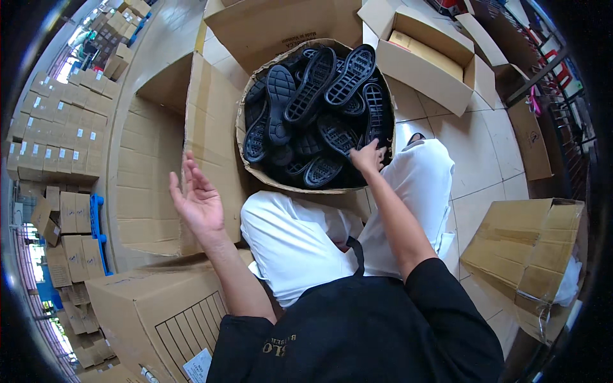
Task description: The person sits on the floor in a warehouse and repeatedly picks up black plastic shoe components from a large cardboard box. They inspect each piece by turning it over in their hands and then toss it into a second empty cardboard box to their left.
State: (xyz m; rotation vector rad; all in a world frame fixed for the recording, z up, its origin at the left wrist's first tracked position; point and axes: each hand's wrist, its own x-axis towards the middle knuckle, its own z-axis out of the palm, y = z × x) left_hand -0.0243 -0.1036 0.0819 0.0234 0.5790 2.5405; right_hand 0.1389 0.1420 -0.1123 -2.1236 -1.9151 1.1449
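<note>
A round-looking cardboard box [249, 167] in front of my knees is filled with a loose heap of black shoe soles [310, 86], several showing gridded undersides. At the box's right near rim, my right hand [367, 157] has its fingers curled at the lower end of one black shoe sole [374, 108]; the fingertips are partly hidden. My left hand [201, 201] is raised to the left of the box, palm up, fingers apart and holding nothing. Beside it stands the wall of a large open cardboard box [214, 127].
An open carton [424, 60] with a tan block inside stands at the far right. A taped carton [517, 249] lies right of me, and a closed box [147, 293] sits by my left elbow. Stacked cartons [60, 127] line the left. Tiled floor [479, 153] shows between them.
</note>
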